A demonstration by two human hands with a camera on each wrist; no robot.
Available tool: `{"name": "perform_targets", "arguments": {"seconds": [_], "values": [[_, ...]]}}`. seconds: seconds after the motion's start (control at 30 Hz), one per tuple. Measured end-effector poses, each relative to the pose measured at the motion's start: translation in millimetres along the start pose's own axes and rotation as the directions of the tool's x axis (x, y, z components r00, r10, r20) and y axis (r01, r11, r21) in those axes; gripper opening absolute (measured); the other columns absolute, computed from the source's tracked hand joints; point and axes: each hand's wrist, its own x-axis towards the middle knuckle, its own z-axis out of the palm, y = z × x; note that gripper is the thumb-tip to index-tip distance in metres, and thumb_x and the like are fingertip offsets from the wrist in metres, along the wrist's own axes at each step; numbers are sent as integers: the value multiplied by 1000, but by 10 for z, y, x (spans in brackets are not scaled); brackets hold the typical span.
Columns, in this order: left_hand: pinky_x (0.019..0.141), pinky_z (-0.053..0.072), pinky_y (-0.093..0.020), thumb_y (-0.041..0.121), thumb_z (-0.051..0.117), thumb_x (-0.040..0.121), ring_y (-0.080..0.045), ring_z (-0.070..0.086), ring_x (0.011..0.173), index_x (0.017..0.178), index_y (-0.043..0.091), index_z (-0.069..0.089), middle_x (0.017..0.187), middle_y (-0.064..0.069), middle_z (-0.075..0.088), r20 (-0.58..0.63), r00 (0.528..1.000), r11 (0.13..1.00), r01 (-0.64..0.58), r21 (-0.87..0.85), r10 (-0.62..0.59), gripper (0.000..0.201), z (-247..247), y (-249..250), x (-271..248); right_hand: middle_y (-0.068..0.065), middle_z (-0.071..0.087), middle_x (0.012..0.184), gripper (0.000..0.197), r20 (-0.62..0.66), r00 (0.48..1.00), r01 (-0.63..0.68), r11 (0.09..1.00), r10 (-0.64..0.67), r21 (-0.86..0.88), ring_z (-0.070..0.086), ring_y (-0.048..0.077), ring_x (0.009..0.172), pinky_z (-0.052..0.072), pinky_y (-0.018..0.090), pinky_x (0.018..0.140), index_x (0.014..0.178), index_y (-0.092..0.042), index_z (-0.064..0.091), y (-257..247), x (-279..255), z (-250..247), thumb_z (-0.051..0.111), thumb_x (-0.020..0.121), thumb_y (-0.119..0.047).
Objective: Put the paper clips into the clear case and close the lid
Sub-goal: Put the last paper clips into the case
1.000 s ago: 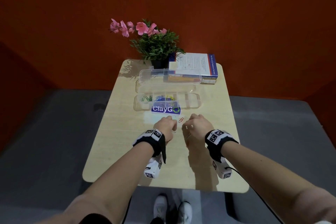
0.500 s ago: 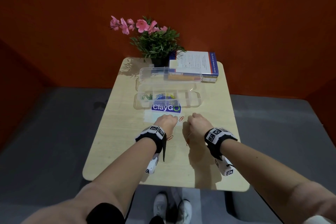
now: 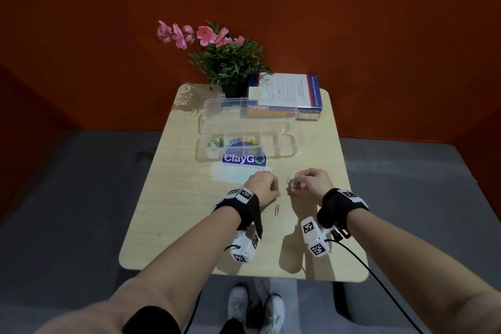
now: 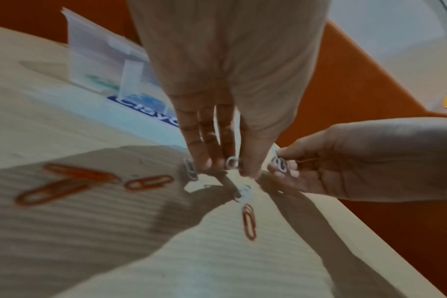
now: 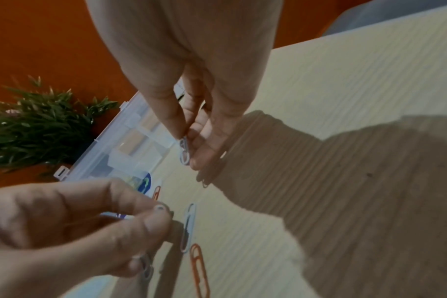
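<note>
The clear case [image 3: 282,148] lies open on the table, its lid [image 3: 217,108] raised behind it; green, blue and yellow clips fill its left compartments. Just above the table, my left hand [image 4: 227,169] pinches white paper clips [image 4: 231,162] between thumb and fingers. My right hand [image 5: 188,147] holds another white paper clip [image 5: 184,151] in a pinch a little above the table, to the right of the left hand. A loose white clip [image 5: 188,227] and several orange clips [image 4: 148,182] lie on the wood below and beside the hands.
A potted plant with pink flowers [image 3: 227,62] and a stack of books [image 3: 292,95] stand at the table's far edge behind the case. A blue ClayGo sticker [image 3: 244,159] lies in front of the case. The right table edge [image 3: 349,198] runs close to my right wrist.
My right hand has lifted off the table and drawn to the right with a white clip pinched in it. The left hand has stayed low over the clips.
</note>
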Motion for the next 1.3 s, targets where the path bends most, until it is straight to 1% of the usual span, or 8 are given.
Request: {"name": "perform_targets", "arguments": {"seconds": [0.17, 0.37, 0.57, 0.67, 0.8, 0.93, 1.07, 1.3], "values": [[83, 51, -34, 13, 68, 83, -29, 63, 100, 91, 11, 71, 108, -11, 67, 34, 999, 995, 3, 104, -7, 9, 47, 124, 22, 19, 57, 75, 20, 32, 998, -66, 989, 62, 135, 65, 27, 50, 58, 36, 50, 77, -2, 52, -31, -72, -1, 47, 87, 15], [89, 51, -37, 4, 62, 86, -33, 60, 110, 111, 5, 61, 119, -16, 62, 66, 993, 978, 87, 189, -101, 24, 12, 244, 67, 18, 55, 87, 25, 63, 993, -110, 983, 102, 146, 59, 31, 64, 59, 37, 50, 80, -1, 53, -24, -126, -28, 36, 90, 14], [88, 51, -38, -4, 55, 88, -36, 60, 113, 117, -3, 59, 123, -22, 61, 134, 985, 960, 74, 268, -113, 29, -46, 290, 91, 21, 49, 79, 20, 67, 988, -154, 957, 141, 244, 51, 30, 60, 58, 37, 48, 82, -3, 47, -38, -205, 26, 36, 91, 12], [88, 52, -38, 0, 56, 87, -36, 62, 110, 114, -1, 60, 121, -21, 61, 179, 980, 963, 31, 269, -81, 27, -57, 260, 83, 19, 48, 70, 19, 110, 975, -217, 936, 193, 277, 51, 30, 56, 56, 49, 65, 75, -3, 46, -45, -217, 45, 35, 90, 3], [87, 51, -41, 0, 52, 88, -36, 59, 106, 109, 4, 59, 118, -19, 59, 173, 984, 970, -5, 245, -39, 23, -85, 163, 49, 8, 50, 46, 23, 89, 967, -253, 941, 239, 223, 44, 24, 48, 40, 32, 55, 69, -8, 45, -19, -128, 73, 45, 88, -21], [87, 51, -39, 2, 51, 87, -33, 60, 105, 104, 9, 60, 111, -14, 64, 37, 996, 994, 78, 80, -81, 20, -234, -38, -18, 3, 53, 57, 28, 22, 995, -85, 967, 93, -240, 41, 17, 49, 30, 26, 48, 65, -14, 51, 33, -66, 189, 54, 89, -28], [83, 51, -35, 0, 49, 86, -31, 64, 100, 106, 13, 64, 105, -13, 69, -158, 961, 969, 204, -142, -225, 28, -501, -382, -90, 2, 62, 81, 8, 149, 987, 146, 774, -67, -616, 56, 19, 77, 40, 25, 70, 79, -14, 62, 11, -167, 472, 66, 82, -20], [72, 50, -26, 6, 61, 83, -23, 62, 79, 93, 16, 73, 79, -1, 60, -252, 917, 938, 252, -237, -310, 18, -635, -759, -227, 17, 63, 118, 27, 216, 973, 232, 429, -86, -873, 60, 34, 108, 49, 36, 86, 114, -3, 56, -107, -253, 875, 52, 91, -17]]}}
